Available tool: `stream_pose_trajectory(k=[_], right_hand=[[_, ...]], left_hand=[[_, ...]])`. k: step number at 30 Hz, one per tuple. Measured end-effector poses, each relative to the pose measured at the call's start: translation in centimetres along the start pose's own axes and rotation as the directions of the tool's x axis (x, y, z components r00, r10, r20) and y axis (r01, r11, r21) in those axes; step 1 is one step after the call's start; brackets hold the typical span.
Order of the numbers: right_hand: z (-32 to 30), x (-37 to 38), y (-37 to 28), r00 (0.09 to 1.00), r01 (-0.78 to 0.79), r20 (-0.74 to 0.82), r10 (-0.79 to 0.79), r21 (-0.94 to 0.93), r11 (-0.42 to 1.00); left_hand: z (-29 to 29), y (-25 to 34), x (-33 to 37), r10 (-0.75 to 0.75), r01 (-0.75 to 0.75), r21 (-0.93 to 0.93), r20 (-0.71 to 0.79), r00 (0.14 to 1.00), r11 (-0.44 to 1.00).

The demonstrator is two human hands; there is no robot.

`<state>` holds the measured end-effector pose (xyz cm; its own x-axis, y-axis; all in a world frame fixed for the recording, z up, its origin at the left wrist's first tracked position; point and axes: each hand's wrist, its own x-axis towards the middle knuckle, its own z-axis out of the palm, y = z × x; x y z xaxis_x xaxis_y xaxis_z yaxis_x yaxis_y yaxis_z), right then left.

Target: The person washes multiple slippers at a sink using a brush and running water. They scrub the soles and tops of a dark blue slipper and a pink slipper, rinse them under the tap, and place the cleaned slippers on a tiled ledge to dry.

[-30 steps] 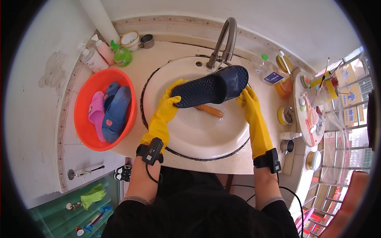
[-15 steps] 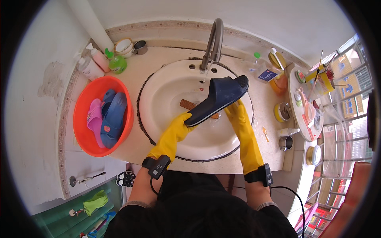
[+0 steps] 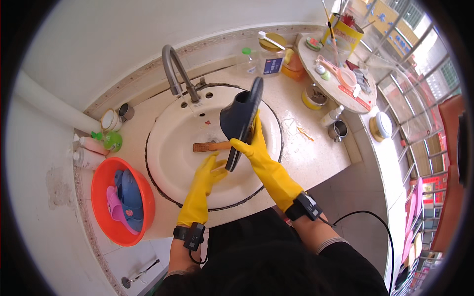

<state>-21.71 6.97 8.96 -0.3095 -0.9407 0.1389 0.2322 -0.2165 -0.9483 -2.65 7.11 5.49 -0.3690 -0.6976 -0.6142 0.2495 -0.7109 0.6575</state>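
A dark navy slide slipper (image 3: pixel 236 118) is tilted up on its side over the white sink basin (image 3: pixel 165 163). My right hand (image 3: pixel 253 145), in a yellow rubber glove, grips it by the sole from the right. My left hand (image 3: pixel 207 172), gloved alike, is open with its fingers apart beside the slipper's lower end; whether a fingertip touches it I cannot tell. Behind the left fingers a brown wooden brush (image 3: pixel 210 146) lies in the basin, its right end hidden by the slipper. The curved faucet (image 3: pixel 177 74) stands behind the basin.
At the left sits an orange tub (image 3: pixel 101 212) with blue and pink slippers. Pump bottles (image 3: pixel 94 144) and a metal cup (image 3: pixel 126 112) stand beyond it. To the right are a yellow-labelled can (image 3: pixel 314 97), another metal cup (image 3: pixel 337 129) and a cluttered round board (image 3: pixel 340 93).
The view has turned to the right. The slipper has gone from lying slanted to standing on its side. My left hand has let go of its end; my right hand now grips it.
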Motion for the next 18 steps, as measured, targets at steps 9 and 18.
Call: stream_pose_trajectory(k=[9,18], right_hand=[[-1.8,-1.7,-1.3,0.983,0.149,-0.143,-0.119,0.222,0.964],[-2.8,-2.2,-2.1,0.953,0.181,-0.301,-0.046,0.439,0.88]], left_hand=[[-1.6,-0.4,4.2,0.194,-0.162,0.308,-0.075,0.978,0.937],[-1.0,-3.3,5.2,0.092,-0.051,0.458,-0.067,0.993,0.888]])
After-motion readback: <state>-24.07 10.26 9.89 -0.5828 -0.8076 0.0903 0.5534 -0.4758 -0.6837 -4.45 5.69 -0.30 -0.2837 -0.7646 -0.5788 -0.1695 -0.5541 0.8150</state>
